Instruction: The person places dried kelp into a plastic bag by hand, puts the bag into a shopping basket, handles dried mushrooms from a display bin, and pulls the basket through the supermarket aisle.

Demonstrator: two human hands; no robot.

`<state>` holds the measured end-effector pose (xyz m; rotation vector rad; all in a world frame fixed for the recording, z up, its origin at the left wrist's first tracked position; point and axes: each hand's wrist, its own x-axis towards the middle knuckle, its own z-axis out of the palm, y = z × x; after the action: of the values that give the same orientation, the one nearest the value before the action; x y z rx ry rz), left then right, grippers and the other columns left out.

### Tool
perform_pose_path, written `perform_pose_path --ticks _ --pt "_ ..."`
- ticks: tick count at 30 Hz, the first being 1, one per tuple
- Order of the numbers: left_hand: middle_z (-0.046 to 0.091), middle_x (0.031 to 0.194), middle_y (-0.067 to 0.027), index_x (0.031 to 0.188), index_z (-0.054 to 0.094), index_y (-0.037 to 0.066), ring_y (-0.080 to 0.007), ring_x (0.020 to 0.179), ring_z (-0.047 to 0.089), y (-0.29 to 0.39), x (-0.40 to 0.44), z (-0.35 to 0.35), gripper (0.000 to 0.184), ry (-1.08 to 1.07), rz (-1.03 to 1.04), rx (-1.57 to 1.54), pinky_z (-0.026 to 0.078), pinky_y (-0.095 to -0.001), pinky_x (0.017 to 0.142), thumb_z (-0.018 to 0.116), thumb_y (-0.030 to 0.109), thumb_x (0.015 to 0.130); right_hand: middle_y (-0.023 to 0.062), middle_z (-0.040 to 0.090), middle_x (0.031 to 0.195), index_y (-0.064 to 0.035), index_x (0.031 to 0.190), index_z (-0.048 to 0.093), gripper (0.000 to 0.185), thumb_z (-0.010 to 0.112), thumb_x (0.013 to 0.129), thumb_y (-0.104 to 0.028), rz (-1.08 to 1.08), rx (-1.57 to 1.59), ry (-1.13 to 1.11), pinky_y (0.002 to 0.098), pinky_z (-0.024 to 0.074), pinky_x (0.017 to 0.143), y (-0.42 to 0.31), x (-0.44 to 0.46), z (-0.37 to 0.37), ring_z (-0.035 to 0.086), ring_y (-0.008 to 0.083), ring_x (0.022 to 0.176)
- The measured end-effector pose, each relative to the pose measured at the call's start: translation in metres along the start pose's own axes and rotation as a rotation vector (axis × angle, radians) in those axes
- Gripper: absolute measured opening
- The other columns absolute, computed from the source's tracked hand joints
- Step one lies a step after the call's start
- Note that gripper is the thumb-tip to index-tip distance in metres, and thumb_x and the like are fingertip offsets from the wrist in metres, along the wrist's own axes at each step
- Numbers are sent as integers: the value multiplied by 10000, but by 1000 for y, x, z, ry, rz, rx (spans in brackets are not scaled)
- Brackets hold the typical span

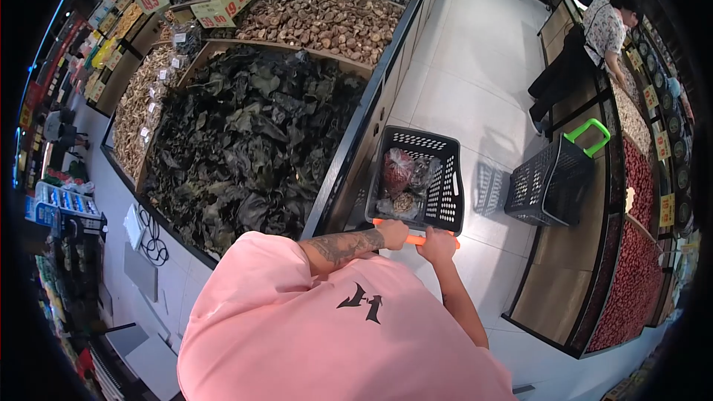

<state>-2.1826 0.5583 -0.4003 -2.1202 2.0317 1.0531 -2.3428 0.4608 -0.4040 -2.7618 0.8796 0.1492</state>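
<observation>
Both of my hands grip the orange handle (414,239) of a black shopping basket (444,187). My left hand (393,233) is wrapped round its left part, and my right hand (437,243) is closed on the right part. The basket stands on the aisle floor just ahead of my hands. Inside it lie a clear bag of small red items (397,171) and a clear bag of pale brownish items (402,203). Other clear bags beside them are hard to make out.
A bin of dark dried leafy food (252,126) and dried mushrooms (327,18) flank the aisle on the left. On the right stands a black basket with a green handle (546,178), by bins of red beans (627,289). A person (594,37) reaches into a bin farther up.
</observation>
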Motion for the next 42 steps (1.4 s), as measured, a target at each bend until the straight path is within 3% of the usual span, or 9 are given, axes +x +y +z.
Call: perform_pose_path --ticks 4,12,15,19,22,26,32,37,42 --pt "708 835 -197 844 720 11 -348 804 710 -30 34 -27 202 -40 -4 -62 564 -445 725 649 137 703 84 641 673 -100 757 622 258 737 658 -309 -44 -13 71 409 515 586 15 49 0 656 268 644" --pt "714 838 -167 838 721 33 -329 823 710 -79 82 -63 174 87 -20 -103 562 -440 740 654 141 719 66 667 701 -120 784 652 284 718 696 -381 -37 -94 -85 410 529 603 26 137 -18 682 246 685" --pt "713 822 -152 842 723 40 -325 822 710 -95 100 -74 162 283 -75 -106 561 -430 736 662 133 724 88 658 671 -116 758 657 272 713 685 -372 -66 -82 -31 404 528 570 33 172 -21 672 266 626" --pt "711 822 -154 824 719 38 -322 815 707 -110 120 -106 142 185 -100 -133 560 -431 735 663 128 729 97 650 637 -126 745 655 238 688 715 -359 -53 -64 -4 423 522 582 37 206 -28 653 290 586" --pt "695 783 -212 778 710 14 -362 811 703 -119 139 -112 145 216 -149 -192 563 -443 735 646 116 696 90 642 619 -126 732 652 245 690 714 -367 -72 -57 15 420 517 561 50 224 -25 653 284 582" --pt "696 789 -209 801 714 8 -366 823 701 -137 166 -131 157 252 -133 -108 558 -456 745 647 106 699 92 644 623 -120 744 656 258 702 701 -370 -82 -33 19 420 518 555 57 262 -35 657 286 585" --pt "709 911 -197 878 717 32 -355 901 700 -177 227 -170 167 164 -214 -102 556 -448 782 635 122 763 117 680 699 -94 793 676 245 691 717 -326 -43 24 -66 423 548 626 74 335 -55 690 289 665" --pt "696 1002 -204 935 710 28 -378 1006 663 -188 252 -235 212 68 -432 -108 538 -476 828 634 131 766 139 711 772 -74 827 716 270 663 755 -328 -36 81 -223 411 568 663 85 394 -73 713 298 722" --pt "653 1092 -200 1024 692 55 -398 1083 593 -197 282 -272 301 99 -417 -23 484 -485 928 660 187 755 148 729 872 -76 862 739 259 626 799 -300 -34 109 -318 395 577 738 97 451 -88 725 298 825"
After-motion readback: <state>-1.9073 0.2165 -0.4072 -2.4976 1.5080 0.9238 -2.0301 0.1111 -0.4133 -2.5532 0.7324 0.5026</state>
